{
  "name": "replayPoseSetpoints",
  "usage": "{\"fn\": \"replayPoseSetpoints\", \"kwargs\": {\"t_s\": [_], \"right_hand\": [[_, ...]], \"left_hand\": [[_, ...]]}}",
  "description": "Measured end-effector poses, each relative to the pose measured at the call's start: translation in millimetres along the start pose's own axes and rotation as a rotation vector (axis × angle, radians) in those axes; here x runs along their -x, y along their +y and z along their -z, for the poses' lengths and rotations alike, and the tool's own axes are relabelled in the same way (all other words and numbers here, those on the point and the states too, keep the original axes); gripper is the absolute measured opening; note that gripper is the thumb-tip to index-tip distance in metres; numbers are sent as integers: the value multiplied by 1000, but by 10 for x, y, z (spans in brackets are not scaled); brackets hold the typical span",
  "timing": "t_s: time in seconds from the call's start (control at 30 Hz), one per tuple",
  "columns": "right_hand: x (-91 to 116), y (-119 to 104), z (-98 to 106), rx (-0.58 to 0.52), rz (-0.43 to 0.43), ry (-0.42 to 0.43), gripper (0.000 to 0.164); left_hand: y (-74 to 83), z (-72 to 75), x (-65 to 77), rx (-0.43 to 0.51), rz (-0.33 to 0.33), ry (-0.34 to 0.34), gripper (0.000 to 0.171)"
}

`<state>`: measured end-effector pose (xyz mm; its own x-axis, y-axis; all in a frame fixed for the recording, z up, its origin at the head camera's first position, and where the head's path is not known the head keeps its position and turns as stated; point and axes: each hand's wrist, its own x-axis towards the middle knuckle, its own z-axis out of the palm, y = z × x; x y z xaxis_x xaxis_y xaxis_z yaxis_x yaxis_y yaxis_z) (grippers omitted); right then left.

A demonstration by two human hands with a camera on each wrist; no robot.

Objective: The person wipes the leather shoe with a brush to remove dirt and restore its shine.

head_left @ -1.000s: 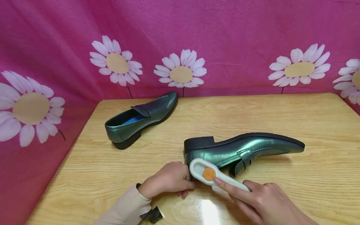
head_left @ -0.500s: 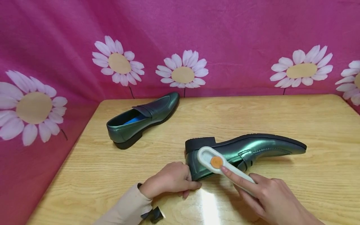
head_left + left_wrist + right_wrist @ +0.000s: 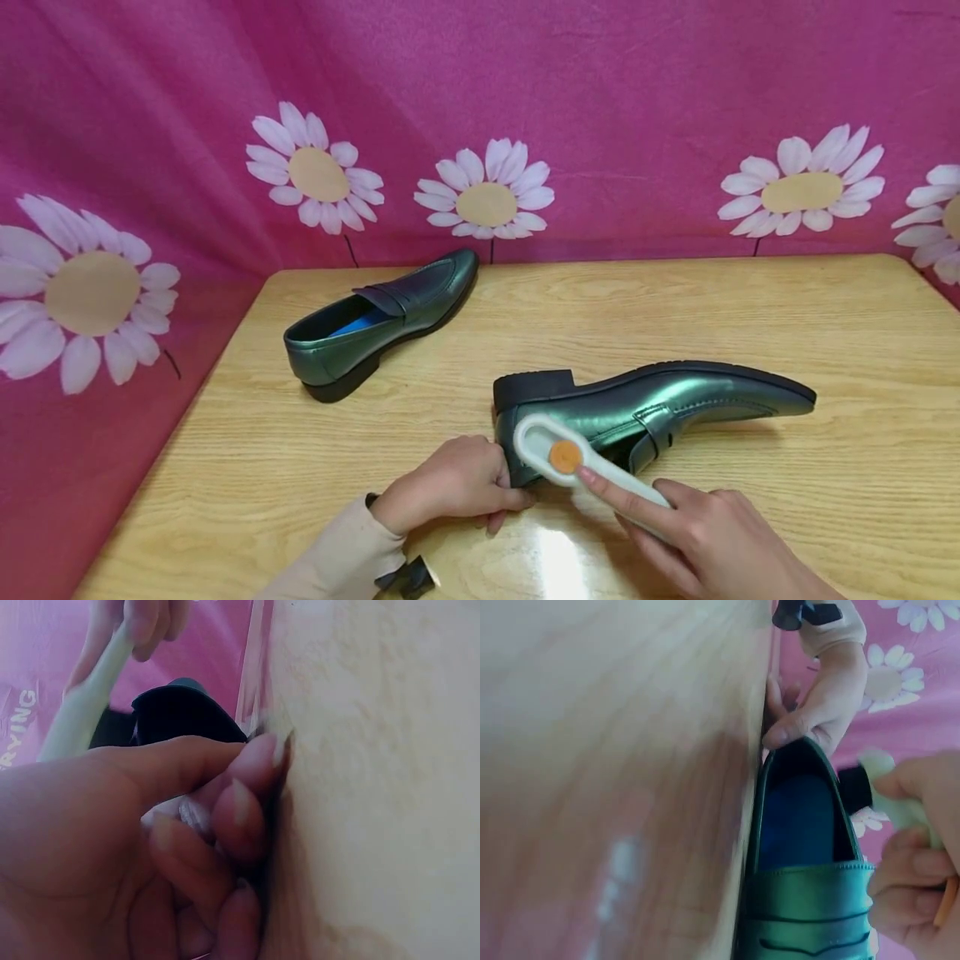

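A shiny dark green loafer (image 3: pixel 607 406) lies on its side in the head view, black sole away from me and toe to the right. My left hand (image 3: pixel 453 482) grips its heel end, fingers curled low against the table. With my right hand (image 3: pixel 712 533) I hold a white-handled shoe brush (image 3: pixel 540 444), forefinger on its orange button (image 3: pixel 566 457). Black bristles (image 3: pixel 855 787) meet the loafer's side near the heel in the right wrist view, which also shows the blue insole (image 3: pixel 799 825). The left wrist view shows curled fingers (image 3: pixel 240 825), with little of the loafer visible.
A matching loafer (image 3: pixel 382 321) stands upright at the back left of the wooden table (image 3: pixel 712 308). Behind the table hangs a pink cloth (image 3: pixel 622 100) printed with daisies. A small black object (image 3: pixel 412 577) sits by the left sleeve (image 3: pixel 341 546).
The brush rises from the loafer's lower collar edge up its heel side, then comes partway back down. My left hand and both loafers stay in place.
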<state>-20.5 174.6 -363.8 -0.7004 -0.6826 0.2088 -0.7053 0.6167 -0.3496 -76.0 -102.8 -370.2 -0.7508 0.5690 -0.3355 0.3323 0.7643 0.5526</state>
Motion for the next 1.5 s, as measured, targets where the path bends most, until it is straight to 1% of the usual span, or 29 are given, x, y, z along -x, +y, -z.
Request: {"fn": "replayPoseSetpoints", "kwargs": {"t_s": [0.1,0.13,0.2,0.23,0.33,0.4,0.47,0.53,0.6,0.63,0.7,0.77,0.83,0.9,1.0,1.07,1.17,1.23,1.27,1.3,1.33,1.37,1.43,1.5], "right_hand": [[-4,-14,-25,-61,109,-34,62],[-4,-15,-31,-76,132,-47,60],[-4,-13,-43,-89,175,-47,58],[-1,-9,-46,-104,187,-53,58],[14,6,-57,-121,225,-36,58],[23,16,-64,-125,250,-15,58],[29,20,-71,-108,275,23,58],[42,16,-70,-116,276,24,58],[57,11,-62,-143,250,0,59],[66,13,-53,-165,226,-21,61],[82,17,-26,-215,134,-86,64],[92,31,-10,-237,52,-128,66],[93,52,-2,-272,-42,-202,67],[86,66,-18,-301,-101,-263,67],[68,80,-56,-346,-147,-337,65],[58,83,-74,-356,-157,-353,66],[51,99,-65,-366,-199,-382,64],[45,123,-39,-364,-225,-404,62],[46,140,-24,-358,-224,-411,61],[48,158,-5,-344,-229,-420,60],[51,178,14,-325,-230,-425,60],[58,203,35,-307,-239,-428,60],[99,270,73,-254,-266,-410,62],[156,340,121,-240,-357,-396,65]], "left_hand": [[5,-8,-1,-11,-11,5,45],[8,-13,-3,-23,-16,8,42],[14,-24,-10,-50,-22,13,39],[17,-28,-14,-64,-21,15,37],[21,-46,-27,-86,-27,20,35],[19,-58,-32,-82,-26,23,34],[15,-70,-30,-61,-19,22,35],[6,-76,-22,-65,-3,51,35],[-3,-77,-13,-60,18,98,39],[-5,-73,-10,-70,22,135,40],[-8,-67,-7,-99,29,227,43],[-9,-54,-13,-107,35,317,43],[-7,-42,-19,-131,37,410,46],[-10,-24,-31,-126,62,474,46],[-8,3,-51,-116,85,540,41],[-9,26,-62,-114,62,594,38],[-1,89,-62,-146,-29,716,37],[10,180,-51,-145,-78,783,34],[17,239,-39,-117,-80,796,33],[20,306,-20,-64,-56,788,32],[15,379,3,8,-21,768,31],[1,453,31,81,23,742,32],[-52,595,104,231,135,672,32],[-140,712,185,346,244,603,34]]}}
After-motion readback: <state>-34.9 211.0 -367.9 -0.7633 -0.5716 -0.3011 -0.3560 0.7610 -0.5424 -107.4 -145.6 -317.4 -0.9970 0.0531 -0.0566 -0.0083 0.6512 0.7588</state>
